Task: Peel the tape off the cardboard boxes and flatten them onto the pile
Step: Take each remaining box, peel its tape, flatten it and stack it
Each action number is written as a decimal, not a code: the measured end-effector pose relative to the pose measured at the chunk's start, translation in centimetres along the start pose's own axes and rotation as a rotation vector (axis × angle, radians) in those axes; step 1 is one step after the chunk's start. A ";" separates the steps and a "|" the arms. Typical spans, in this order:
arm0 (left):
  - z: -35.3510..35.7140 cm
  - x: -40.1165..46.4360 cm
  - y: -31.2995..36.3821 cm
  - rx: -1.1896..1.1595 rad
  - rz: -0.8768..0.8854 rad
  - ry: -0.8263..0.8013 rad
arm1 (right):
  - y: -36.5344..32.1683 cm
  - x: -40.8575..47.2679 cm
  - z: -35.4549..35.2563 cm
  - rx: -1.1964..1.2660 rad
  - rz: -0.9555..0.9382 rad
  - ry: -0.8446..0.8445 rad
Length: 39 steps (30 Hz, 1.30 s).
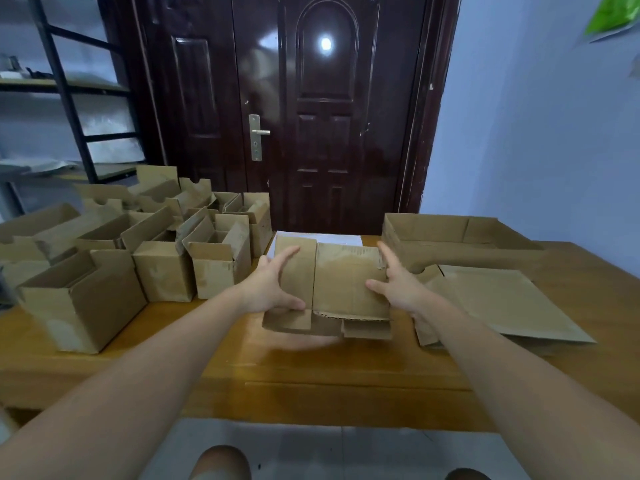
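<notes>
Holding flattened box (332,289), left hand (268,289), right hand (398,287), above table (346,368)

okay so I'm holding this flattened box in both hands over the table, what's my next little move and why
Probably swing it to your right and lay it on the flat pile. The box already looks collapsed, with your left hand and right hand gripping its sides above the table; no tape is plainly visible on it.

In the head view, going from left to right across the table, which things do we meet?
Group of open cardboard boxes → left hand → flattened box held between both hands → right hand → pile of flattened cardboard, with a shallow open box behind it.
</notes>
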<state>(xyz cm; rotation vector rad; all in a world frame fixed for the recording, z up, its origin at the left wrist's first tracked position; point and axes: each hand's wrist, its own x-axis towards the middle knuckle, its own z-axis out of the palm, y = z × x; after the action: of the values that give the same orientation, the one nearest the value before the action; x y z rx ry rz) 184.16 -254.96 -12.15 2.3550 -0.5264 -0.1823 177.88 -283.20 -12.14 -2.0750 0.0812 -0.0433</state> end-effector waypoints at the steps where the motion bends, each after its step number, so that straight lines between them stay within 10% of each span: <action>1: 0.1 0.0 -0.1 0.042 -0.018 -0.009 | -0.1 -0.2 -0.2 -0.058 0.002 -0.086; 9: 0.4 0.1 -0.7 0.187 -0.082 -0.176 | 0.0 0.5 0.0 -0.628 0.113 -0.323; 23: 0.2 1.2 0.2 0.341 -0.088 -0.262 | -0.7 2.0 -0.4 -0.743 0.144 -0.364; 34: 1.0 3.9 6.9 0.121 0.126 -0.131 | -0.2 0.6 -9.1 -0.265 0.106 -0.058; 39: 5.3 6.3 11.5 0.038 0.212 -0.143 | 1.3 -0.9 -13.7 -0.428 0.153 0.150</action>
<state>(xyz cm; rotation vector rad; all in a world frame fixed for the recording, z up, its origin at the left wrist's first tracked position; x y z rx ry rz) 184.71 -268.54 -8.22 2.3146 -0.8506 -0.2454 176.03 -295.76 -6.63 -2.4833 0.3679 -0.0945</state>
